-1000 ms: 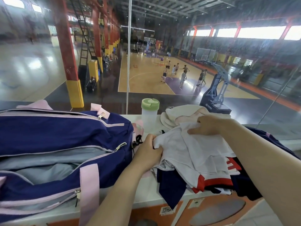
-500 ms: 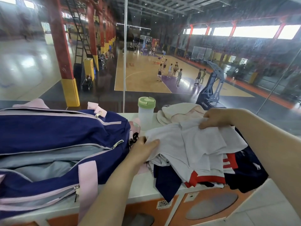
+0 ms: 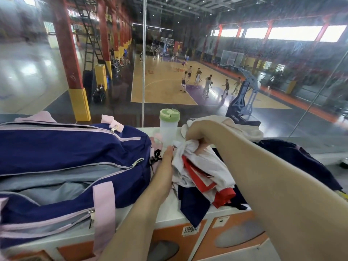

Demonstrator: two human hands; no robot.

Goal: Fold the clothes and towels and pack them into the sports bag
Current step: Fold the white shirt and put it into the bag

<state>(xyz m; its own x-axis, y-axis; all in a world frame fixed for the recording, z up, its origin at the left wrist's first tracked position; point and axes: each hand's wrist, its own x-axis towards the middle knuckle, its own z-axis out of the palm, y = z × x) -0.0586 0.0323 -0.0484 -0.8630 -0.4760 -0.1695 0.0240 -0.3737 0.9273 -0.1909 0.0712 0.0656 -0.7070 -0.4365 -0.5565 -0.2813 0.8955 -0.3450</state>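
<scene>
A navy sports bag (image 3: 62, 153) with pink straps lies open on the left of the white counter, its grey lining showing. Right of it is a heap of clothes: a white garment with red trim (image 3: 203, 166) on top, dark navy clothing (image 3: 293, 159) under it. My right hand (image 3: 195, 134) grips a bunched fold of the white garment at the heap's far left. My left hand (image 3: 166, 161) lies against the garment's left edge, its fingers mostly hidden under the cloth. A cream towel (image 3: 243, 127) sits behind my right arm.
A translucent bottle with a green lid (image 3: 169, 125) stands between the bag and the clothes, close to my hands. A glass wall runs right behind the counter (image 3: 169, 213). Navy cloth hangs over the counter's front edge above orange cabinet fronts.
My right hand moved left across the heap and bunched up the white garment, which was spread flat before. My left hand stayed at the garment's left edge.
</scene>
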